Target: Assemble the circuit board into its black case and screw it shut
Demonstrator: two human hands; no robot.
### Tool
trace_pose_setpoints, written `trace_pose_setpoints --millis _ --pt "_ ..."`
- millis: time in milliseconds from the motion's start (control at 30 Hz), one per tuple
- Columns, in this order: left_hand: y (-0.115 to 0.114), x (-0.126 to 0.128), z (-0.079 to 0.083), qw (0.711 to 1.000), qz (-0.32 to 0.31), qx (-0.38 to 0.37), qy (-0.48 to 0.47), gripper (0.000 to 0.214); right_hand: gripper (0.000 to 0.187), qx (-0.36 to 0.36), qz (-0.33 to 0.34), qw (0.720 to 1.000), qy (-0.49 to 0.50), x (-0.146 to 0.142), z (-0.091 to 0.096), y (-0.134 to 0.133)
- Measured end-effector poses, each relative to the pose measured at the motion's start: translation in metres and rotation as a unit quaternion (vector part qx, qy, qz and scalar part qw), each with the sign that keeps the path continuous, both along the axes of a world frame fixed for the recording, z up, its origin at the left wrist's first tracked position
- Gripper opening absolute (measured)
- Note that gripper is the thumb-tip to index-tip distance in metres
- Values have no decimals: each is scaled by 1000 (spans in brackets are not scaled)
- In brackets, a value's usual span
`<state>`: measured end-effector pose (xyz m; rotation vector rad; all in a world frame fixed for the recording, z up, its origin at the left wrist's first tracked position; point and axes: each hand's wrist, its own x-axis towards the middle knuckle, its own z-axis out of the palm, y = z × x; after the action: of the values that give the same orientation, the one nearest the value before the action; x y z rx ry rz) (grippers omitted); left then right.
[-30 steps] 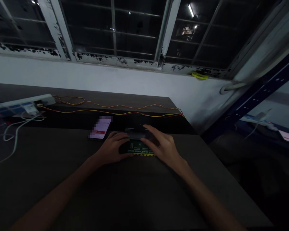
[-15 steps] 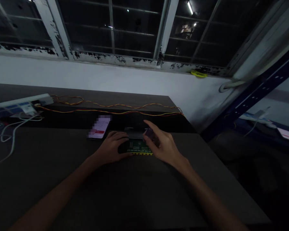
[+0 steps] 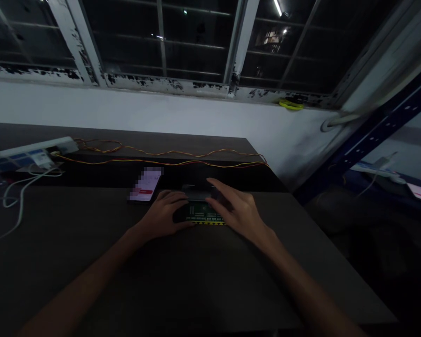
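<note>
A green circuit board [image 3: 206,211] with a yellow-and-black striped front edge lies on the dark table. Along its back edge is a dark, flat, bar-like part [image 3: 196,192]. My left hand [image 3: 164,213] grips the board's left end, thumb at the front edge and fingers at the back. Over the right end is my right hand [image 3: 240,208], its thumb and index finger curved round something dark that I cannot make out in the dim light. A phone [image 3: 147,185] with a lit screen lies just left of my left hand.
At the left, a white power strip [image 3: 31,152] carries white cables [image 3: 20,206]. Thin red and yellow wires [image 3: 168,162] run along the raised back ledge [image 3: 196,142]. A blue metal frame [image 3: 365,140] stands right of the table. Something yellow [image 3: 291,105] rests on the windowsill.
My right hand has shifted slightly, its index finger and thumb moving a little left over the board. The dark thing in its fingers shows less clearly. My left hand has stayed in place.
</note>
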<state>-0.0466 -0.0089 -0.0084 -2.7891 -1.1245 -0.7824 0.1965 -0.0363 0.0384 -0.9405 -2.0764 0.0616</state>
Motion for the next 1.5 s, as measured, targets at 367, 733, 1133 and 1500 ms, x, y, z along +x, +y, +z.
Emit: trace_pose_setpoints --millis 367,733,1133,1500 --pt "-1 1 1 1000 1 -5 0 51 49 21 7 1000 -18 -4 -3 -1" --pt "-1 2 2 1000 0 -15 8 52 47 27 4 1000 -9 -4 -4 -2" --pt "-1 0 -1 1000 -8 -3 -4 49 52 2 21 999 26 0 -4 -2" --pt "0 0 0 1000 0 -12 14 51 51 4 4 1000 15 0 -5 1"
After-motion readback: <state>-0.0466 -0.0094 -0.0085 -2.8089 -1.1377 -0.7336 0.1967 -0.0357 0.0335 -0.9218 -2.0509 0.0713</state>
